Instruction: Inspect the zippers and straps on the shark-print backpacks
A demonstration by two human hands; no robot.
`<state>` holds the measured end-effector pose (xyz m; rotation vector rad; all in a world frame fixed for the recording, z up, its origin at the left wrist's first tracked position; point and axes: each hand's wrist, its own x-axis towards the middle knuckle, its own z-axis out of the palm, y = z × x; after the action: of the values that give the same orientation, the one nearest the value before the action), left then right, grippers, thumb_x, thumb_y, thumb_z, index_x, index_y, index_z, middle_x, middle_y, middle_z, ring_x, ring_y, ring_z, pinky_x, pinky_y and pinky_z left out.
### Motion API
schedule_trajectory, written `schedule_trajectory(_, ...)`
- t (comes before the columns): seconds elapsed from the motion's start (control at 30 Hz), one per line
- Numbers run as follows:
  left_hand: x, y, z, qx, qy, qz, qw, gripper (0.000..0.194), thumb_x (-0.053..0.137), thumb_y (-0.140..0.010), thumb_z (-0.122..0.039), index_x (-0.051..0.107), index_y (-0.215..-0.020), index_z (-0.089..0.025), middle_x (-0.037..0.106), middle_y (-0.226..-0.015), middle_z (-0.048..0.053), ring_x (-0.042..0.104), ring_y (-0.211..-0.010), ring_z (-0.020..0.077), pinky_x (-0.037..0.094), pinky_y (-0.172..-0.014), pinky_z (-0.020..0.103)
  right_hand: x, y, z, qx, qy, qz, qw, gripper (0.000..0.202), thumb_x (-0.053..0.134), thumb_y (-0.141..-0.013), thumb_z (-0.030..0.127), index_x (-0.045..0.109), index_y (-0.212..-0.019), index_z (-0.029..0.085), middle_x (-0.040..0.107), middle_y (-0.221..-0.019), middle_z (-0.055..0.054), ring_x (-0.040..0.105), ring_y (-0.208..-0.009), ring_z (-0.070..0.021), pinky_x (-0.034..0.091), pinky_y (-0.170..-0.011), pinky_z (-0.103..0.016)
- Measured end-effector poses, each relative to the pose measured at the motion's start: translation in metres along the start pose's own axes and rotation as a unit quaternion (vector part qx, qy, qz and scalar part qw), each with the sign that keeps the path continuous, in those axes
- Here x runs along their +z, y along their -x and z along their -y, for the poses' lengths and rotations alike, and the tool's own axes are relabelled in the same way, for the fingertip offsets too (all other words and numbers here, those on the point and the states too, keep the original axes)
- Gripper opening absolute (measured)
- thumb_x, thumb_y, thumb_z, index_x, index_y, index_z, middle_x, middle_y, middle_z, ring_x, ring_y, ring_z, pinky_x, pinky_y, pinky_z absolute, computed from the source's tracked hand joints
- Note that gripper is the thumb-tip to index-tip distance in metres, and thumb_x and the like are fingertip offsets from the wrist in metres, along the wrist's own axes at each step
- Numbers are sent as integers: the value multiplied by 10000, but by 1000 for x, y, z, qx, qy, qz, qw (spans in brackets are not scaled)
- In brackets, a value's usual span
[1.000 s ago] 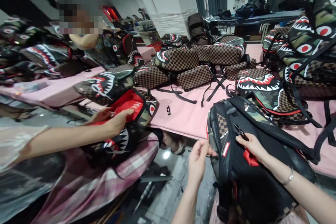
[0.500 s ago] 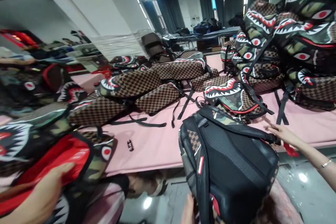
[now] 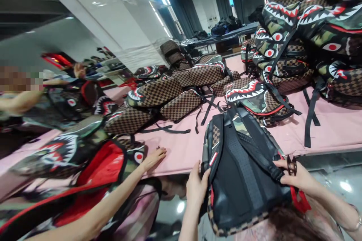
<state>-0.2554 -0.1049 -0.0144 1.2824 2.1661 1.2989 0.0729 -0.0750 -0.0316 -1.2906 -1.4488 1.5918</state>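
Observation:
A black backpack with camouflage and brown check trim leans on the table's front edge, its strap side facing me. My left hand holds its left side, fingers behind it and thumb near the edge. With my right hand I pinch the lower end of the right shoulder strap. A dark pronged clip sits at the fingers of that hand, and a red ribbon hangs under it.
Checkered shark-face backpacks lie across the pink table, with a tall pile at the right. At left, a co-worker's hand rests on the table beside an open red-lined backpack. Another person stands farther left.
The backpack has tilted more upright. My left hand has risen along its side, and my right hand has moved down with the strap. The co-worker's hand has reached onto the table, where a small dark clip lay.

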Motion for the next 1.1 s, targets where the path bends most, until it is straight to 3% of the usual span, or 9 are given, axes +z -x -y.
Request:
schedule_trajectory(0.07,5,8,-19,86,-19,7,996,330,635,-709,-321,640,-1021,-211,610,-1142,102,505,-1128,278,359,-991,474,21,7,2,22,-19,-11,1000,455,679,-558,258,689,-1004,167,373,-460,79,344,-446,-81,318,-452,-214)
schedule_trajectory(0.13,18,21,-42,134,47,110,984,259,561,-785,-294,638,-1025,-235,628,-1089,74,552,-1051,225,429,-929,402,33,13,7,20,-13,-28,999,439,674,-544,233,700,-978,168,322,-462,88,295,-449,-75,288,-446,-211)
schedule_trajectory(0.23,43,34,-74,148,123,211,958,231,558,-796,-250,638,-1012,-231,612,-1019,56,592,-833,158,489,-769,303,39,18,13,-2,3,-39,999,424,672,-540,243,706,-954,162,304,-468,91,273,-455,-76,297,-461,-221)
schedule_trajectory(0.43,61,41,-100,157,101,273,944,176,567,-785,-234,639,-944,-215,573,-927,36,547,-790,144,456,-712,269,39,20,12,-16,-1,-38,999,438,681,-561,314,701,-966,149,411,-496,65,286,-434,-73,312,-444,-229)
schedule_trajectory(0.57,58,54,-103,149,48,252,955,309,693,-667,-282,583,-943,-200,512,-1003,50,521,-846,176,453,-708,290,41,22,12,-25,8,-39,999,418,672,-581,340,701,-965,179,593,-678,-11,400,-455,-99,366,-448,-247)
schedule_trajectory(0.67,64,61,-99,133,60,238,960,88,605,-739,-215,570,-813,-182,505,-948,49,522,-823,165,443,-710,288,42,24,13,-40,44,-24,998,347,633,-629,327,701,-955,231,660,-860,-48,577,-702,-200,473,-584,-290)
schedule_trajectory(0.7,68,63,-97,134,67,230,962,10,560,-766,-187,560,-761,-178,509,-921,48,523,-827,163,436,-729,292,42,24,13,-47,51,-17,997,335,619,-642,316,698,-960,242,665,-900,-50,592,-802,-226,490,-649,-308)
schedule_trajectory(0.87,82,67,-90,152,94,135,975,131,459,-818,-156,489,-691,-177,522,-836,44,518,-827,164,413,-762,299,32,21,15,-81,91,15,992,352,609,-667,281,657,-1011,224,648,-1000,-64,573,-973,-244,462,-839,-346)
schedule_trajectory(1.1,86,67,-89,147,121,111,975,152,455,-822,-157,461,-672,-181,532,-815,36,515,-823,158,409,-761,285,-2,9,41,-157,312,-48,936,248,387,-877,305,525,-1063,216,607,-1010,-63,576,-908,-201,439,-798,-333)
